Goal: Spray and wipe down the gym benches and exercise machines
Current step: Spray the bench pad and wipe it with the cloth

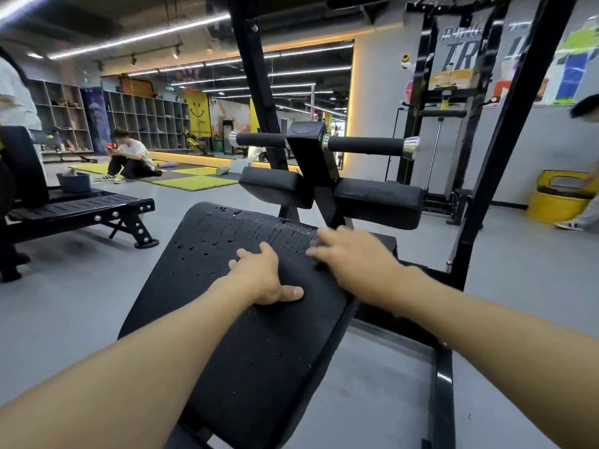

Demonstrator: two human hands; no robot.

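A black padded seat of an exercise machine slopes up in front of me, its upper part wet with droplets and streaks. My left hand lies flat on the middle of the pad, fingers apart, holding nothing. My right hand is blurred at the pad's upper right edge, pressed down on a dark grey cloth of which only a small bit shows under the fingers. Beyond the seat are two black knee pads and a foam roller bar.
The machine's black frame post rises at the right. A black bench with a blue basin stands at left. One person sits on the floor mats, another passes by a yellow tyre seat at right.
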